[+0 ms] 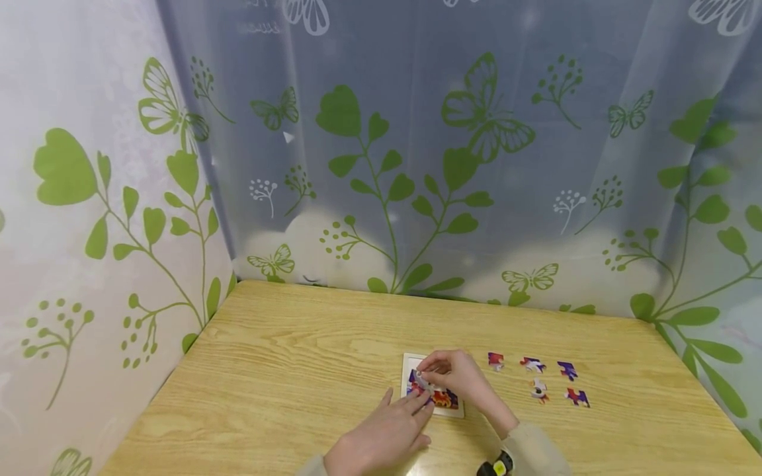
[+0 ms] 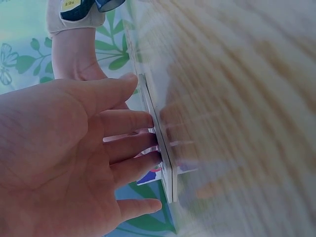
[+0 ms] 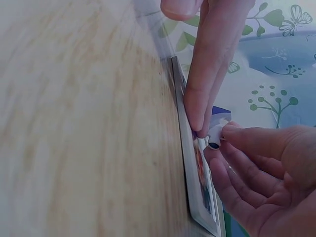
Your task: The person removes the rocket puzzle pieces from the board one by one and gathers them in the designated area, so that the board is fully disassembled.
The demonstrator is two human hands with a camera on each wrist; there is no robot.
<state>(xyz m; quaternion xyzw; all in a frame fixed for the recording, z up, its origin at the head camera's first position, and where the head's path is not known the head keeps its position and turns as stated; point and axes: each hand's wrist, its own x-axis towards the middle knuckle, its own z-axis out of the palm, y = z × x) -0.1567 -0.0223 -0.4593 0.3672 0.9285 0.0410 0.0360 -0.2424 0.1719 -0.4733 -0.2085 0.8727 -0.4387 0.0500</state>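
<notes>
A small jigsaw puzzle in a pale frame [image 1: 412,359] lies on the table, partly filled with purple, red and orange pieces and partly covered by both hands. My right hand [image 1: 458,375] pinches a grey-white puzzle piece [image 3: 216,132] between thumb and fingers, tilted up just over the puzzle. A dark spot and a purple corner show on that piece in the right wrist view. With fingers extended, my left hand [image 1: 389,426] rests its fingertips on the puzzle's near left part. The left wrist view shows these fingers [image 2: 133,148] along the frame's edge.
Right of the frame lie several loose puzzle pieces: a red one [image 1: 495,360], purple ones [image 1: 532,364] [image 1: 567,370], a white one with an eye [image 1: 539,390] and a red-purple one [image 1: 577,396]. A patterned curtain [image 1: 381,198] surrounds the wooden table [image 1: 286,357].
</notes>
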